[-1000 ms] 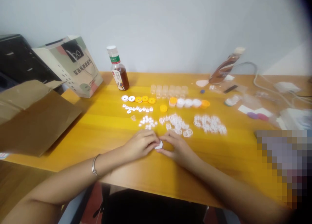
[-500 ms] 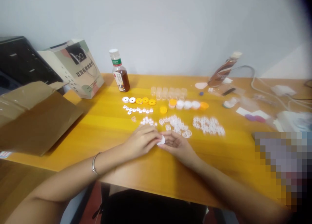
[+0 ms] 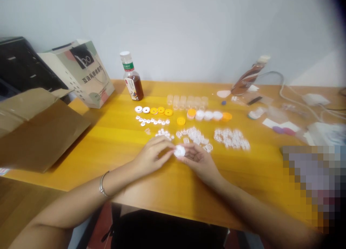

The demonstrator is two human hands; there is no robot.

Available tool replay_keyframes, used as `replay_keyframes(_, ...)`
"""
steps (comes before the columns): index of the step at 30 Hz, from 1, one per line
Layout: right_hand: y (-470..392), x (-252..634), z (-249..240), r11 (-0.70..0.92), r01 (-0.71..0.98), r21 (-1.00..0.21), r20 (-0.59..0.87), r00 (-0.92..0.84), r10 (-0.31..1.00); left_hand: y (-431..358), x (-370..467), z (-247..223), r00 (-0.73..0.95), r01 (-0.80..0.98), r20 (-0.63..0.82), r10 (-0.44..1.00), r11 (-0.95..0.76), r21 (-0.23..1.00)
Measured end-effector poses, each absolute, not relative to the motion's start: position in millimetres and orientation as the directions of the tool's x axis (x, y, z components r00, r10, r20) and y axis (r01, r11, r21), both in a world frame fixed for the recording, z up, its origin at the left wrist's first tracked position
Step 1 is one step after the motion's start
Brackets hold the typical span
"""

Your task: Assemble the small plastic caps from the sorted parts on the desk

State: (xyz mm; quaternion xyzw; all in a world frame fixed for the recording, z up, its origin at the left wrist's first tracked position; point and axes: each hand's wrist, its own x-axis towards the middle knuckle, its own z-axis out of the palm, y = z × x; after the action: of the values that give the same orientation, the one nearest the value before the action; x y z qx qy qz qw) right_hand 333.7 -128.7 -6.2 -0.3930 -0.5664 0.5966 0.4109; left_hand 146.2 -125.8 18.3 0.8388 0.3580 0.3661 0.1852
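A white round cap (image 3: pixel 179 151) is held up between my hands, just above the table. My right hand (image 3: pixel 201 161) pinches it from the right with thumb and fingers. From the left, my left hand (image 3: pixel 154 153) grips the cap's edge between thumb and forefinger. Just beyond my fingers lie a cluster of small white beads (image 3: pixel 162 133) and a heap of clear lacy plastic pieces (image 3: pixel 196 135). A single yellow ring cap (image 3: pixel 181 121) is farther back. Fine detail on the held cap is blurred.
Behind stand rows of small white parts (image 3: pixel 153 121), ring caps (image 3: pixel 153 110), clear cups (image 3: pixel 186 101) and lidded cups (image 3: pixel 208 115). A second lacy heap (image 3: pixel 231 139) lies right. A cardboard box (image 3: pixel 54 133), drink bottle (image 3: pixel 133 83), tilted bottle (image 3: pixel 247 77) and cables (image 3: pixel 281 86) surround them.
The white cap has turned so that more of its round face shows. My left fingers have drawn back slightly to the left, toward its edge. My right hand has barely moved.
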Motion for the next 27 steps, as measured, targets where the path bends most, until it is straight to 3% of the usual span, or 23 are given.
replay_keyframes(7,-127,332,-9,-0.004,-0.102,-0.995,0.034,-0.372,0.928,-128,149,17,0.5,0.518,0.442,0.745,-0.666,0.536)
replay_keyframes(15,-129,330,-11,0.037,-0.103,-0.994,0.07,-0.336,0.939,-127,156,8,0.418,0.62,0.414,0.808,-0.587,0.52)
replay_keyframes(23,-129,328,-15,0.005,-0.147,-0.989,0.049,-0.301,0.952,-132,165,15,0.417,0.823,0.329,0.847,-0.506,0.259)
replay_keyframes(27,-129,327,-15,-0.03,-0.155,-0.987,0.018,-0.301,0.953,-134,168,17,0.389,0.835,0.28,0.878,-0.464,0.296)
